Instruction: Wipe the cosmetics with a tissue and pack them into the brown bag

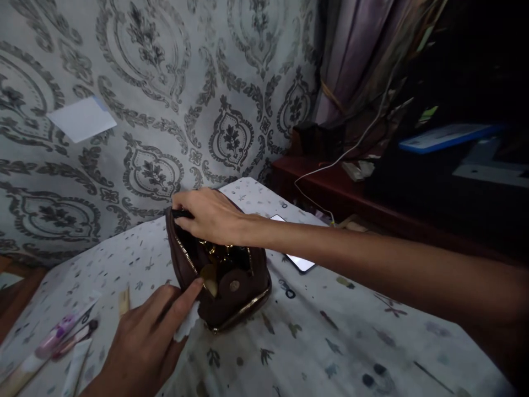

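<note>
A dark brown zip bag [242, 286] stands unzipped on the table, with shiny gold items [212, 248] inside it. My right hand [210, 215] reaches over the bag's mouth, fingers closed round a black stick-like thing [182, 213] at the far left rim. My left hand [144, 336] is at the bag's near left side; its index fingertip touches the bag's edge. A thin white scrap [188, 324], like paper or tissue, shows between its index finger and thumb. A yellowish rounded piece [209, 280] lies at the opening beside that fingertip.
Left on the patterned tablecloth [330, 342] lie a pink and purple tube [60, 333], a dark-tipped brush [85, 331] and a white tube [77, 364]. A phone [301, 263] with a lit screen lies behind my right forearm. A white cable [318, 172] crosses the red-brown furniture [285, 168].
</note>
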`<control>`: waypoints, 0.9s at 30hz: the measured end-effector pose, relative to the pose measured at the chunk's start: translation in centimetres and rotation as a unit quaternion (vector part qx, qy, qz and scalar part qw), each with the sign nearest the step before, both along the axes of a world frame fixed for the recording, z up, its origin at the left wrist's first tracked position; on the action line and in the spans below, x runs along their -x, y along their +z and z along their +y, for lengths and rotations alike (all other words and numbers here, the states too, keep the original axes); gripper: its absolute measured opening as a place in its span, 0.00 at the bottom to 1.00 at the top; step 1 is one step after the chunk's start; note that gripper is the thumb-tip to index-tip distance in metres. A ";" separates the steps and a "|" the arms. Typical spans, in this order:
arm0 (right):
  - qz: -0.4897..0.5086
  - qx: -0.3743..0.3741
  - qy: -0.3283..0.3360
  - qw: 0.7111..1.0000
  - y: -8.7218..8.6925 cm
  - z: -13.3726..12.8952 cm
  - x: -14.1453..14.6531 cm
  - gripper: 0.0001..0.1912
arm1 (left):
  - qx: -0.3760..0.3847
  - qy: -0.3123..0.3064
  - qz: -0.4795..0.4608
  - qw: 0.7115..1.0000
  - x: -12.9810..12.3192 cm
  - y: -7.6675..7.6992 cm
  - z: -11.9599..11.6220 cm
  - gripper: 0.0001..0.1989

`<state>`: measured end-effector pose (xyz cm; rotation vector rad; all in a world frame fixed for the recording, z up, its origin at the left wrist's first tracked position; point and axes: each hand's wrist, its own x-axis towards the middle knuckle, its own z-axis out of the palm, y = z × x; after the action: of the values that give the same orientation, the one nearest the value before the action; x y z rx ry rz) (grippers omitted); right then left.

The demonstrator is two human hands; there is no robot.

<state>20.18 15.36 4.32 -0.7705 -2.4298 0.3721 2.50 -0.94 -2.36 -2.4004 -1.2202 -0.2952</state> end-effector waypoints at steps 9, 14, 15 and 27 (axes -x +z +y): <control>-0.054 0.041 0.007 0.998 -1.1 1.1 1.4 0.02 | 0.012 -0.017 -0.039 0.999 -0.6 0.3 0.3 0.35; -0.068 0.033 -0.026 0.997 -0.9 1.3 1.5 0.05 | 0.032 0.007 -0.042 0.999 -0.4 -0.1 0.0 0.35; -0.071 0.023 -0.027 0.997 -0.9 1.4 1.5 0.04 | 0.036 0.010 -0.037 0.999 -0.3 -0.2 -0.1 0.35; 0.072 0.056 -0.046 0.995 0.3 1.0 -0.5 0.07 | 0.035 0.017 -0.074 0.996 -0.4 -1.4 -3.2 0.30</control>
<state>20.70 16.33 4.57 -0.8706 -2.2450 0.5135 2.88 -4.16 -3.81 -2.4527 -1.3554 -0.4331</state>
